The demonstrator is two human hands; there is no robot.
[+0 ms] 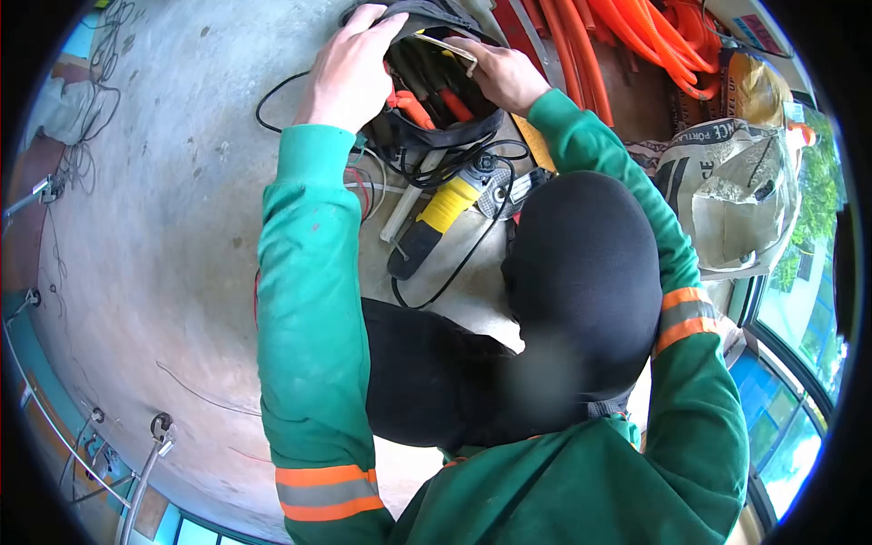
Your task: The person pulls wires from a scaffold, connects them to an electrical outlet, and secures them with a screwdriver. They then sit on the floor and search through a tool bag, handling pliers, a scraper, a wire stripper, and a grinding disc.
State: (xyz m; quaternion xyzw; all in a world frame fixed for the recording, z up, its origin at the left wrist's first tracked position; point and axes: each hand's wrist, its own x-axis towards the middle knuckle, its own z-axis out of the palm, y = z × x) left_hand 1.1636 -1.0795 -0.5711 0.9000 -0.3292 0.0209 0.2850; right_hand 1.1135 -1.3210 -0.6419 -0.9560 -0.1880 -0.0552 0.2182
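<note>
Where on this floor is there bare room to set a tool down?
The widest free patch is concrete floor between the left sleeve and the tangled cables at the far left. It is crowded around the tool bag, with the angle grinder near it, and past the right hand, where orange corrugated tubing and a cement bag sit.

Left of the tool bag (440,138), past one black cable (260,106), we have open floor (186,173) — nearer us, the angle grinder (445,209) blocks the way, and orange pipes (574,54) and a sack (727,186) crowd the right.
</note>
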